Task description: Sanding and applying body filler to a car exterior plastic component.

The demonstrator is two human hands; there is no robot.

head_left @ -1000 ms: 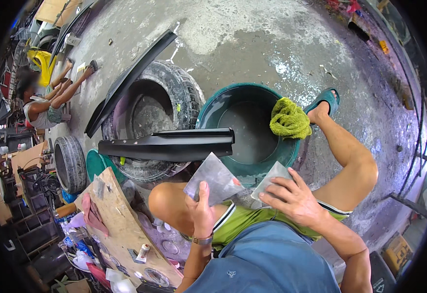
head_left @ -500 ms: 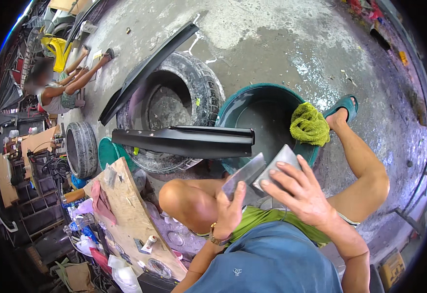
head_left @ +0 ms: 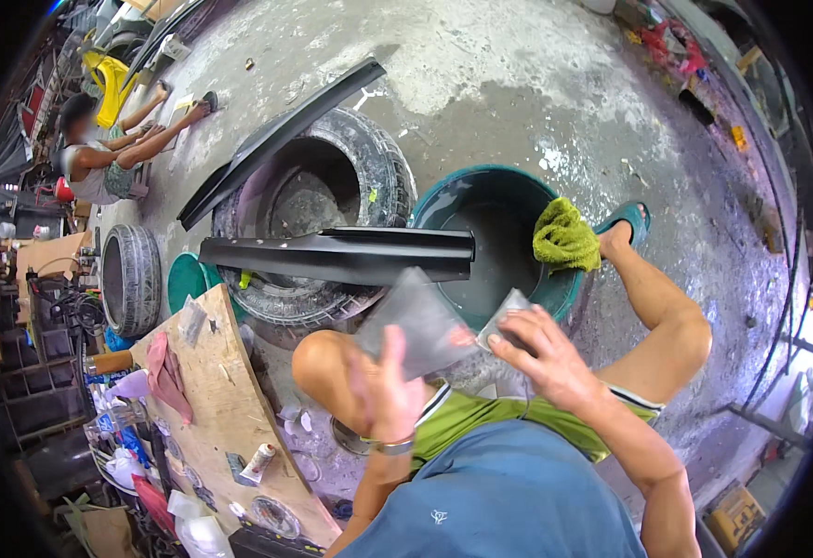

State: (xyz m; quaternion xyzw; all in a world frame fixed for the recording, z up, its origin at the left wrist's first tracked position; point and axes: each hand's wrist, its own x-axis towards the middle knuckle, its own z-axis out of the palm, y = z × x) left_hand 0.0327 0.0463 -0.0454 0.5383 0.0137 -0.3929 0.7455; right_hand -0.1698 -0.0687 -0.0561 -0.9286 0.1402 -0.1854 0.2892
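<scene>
In front of my lap, my left hand [head_left: 386, 391], smeared by motion, holds a thin grey rectangular sheet [head_left: 416, 325] by its lower side. The sheet is blurred too and its material cannot be made out. My right hand [head_left: 546, 361] grips a smaller flat grey piece [head_left: 499, 316], fingers bent over it close to the sheet's right corner. Just beyond the hands lies a long black moulded trim panel [head_left: 341, 256], resting across a tyre [head_left: 383, 172] and the rim of a green basin [head_left: 439, 186] that contains water. A lime-green cloth [head_left: 562, 232] hangs over the basin's right rim.
A second black strip [head_left: 281, 139] leans over the tyre. On my left stands a plywood board [head_left: 230, 372] bearing a pink cloth [head_left: 166, 377] and a tube [head_left: 259, 460]. Another tyre [head_left: 130, 279] and a small green tub [head_left: 186, 279] are behind it. A person [head_left: 99, 163] sits far left.
The grey sheet in my left hand has turned to show its broad face. My right hand has moved slightly left and down with its grey piece. The whole view has shifted slightly.
</scene>
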